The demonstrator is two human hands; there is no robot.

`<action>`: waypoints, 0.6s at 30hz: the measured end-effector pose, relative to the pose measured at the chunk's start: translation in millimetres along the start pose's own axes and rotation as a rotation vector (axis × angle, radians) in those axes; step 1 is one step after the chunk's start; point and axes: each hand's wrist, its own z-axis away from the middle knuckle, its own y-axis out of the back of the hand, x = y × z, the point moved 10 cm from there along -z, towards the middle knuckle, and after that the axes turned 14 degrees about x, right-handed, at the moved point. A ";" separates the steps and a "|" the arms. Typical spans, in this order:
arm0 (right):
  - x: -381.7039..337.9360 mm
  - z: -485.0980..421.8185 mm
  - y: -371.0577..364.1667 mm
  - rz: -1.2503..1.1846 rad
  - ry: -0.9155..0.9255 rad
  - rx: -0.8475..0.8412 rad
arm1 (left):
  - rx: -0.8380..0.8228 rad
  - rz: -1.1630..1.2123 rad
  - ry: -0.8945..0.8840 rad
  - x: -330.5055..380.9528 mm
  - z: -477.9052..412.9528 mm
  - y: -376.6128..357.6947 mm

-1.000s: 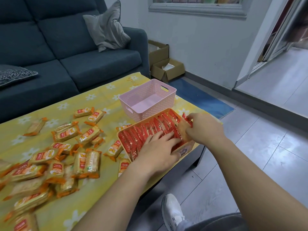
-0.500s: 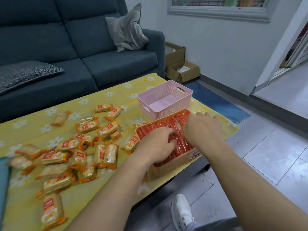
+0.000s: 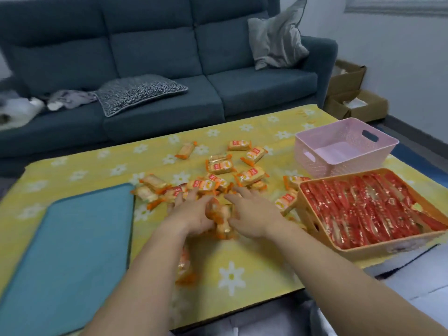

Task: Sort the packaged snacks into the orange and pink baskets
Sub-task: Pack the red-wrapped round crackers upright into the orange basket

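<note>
Packets (image 3: 221, 217) between left hand (image 3: 191, 214) and right hand (image 3: 252, 214) are smeared; either grip unclear. Wrapper print is unreadable. Mat (image 3: 72, 251) and orange basket (image 3: 378, 248) run partly out of view.
</note>
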 end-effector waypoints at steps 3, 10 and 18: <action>-31.7 -22.9 -30.1 0.013 0.119 -0.042 | -0.098 -0.013 -0.024 -28.4 -8.6 -10.7; -81.5 -63.5 -79.7 0.185 0.308 -0.120 | -0.004 -0.046 0.245 -117.9 -21.0 5.4; -29.5 -98.7 -55.5 0.501 -0.087 -0.285 | 0.025 0.233 0.380 -139.8 -17.1 5.1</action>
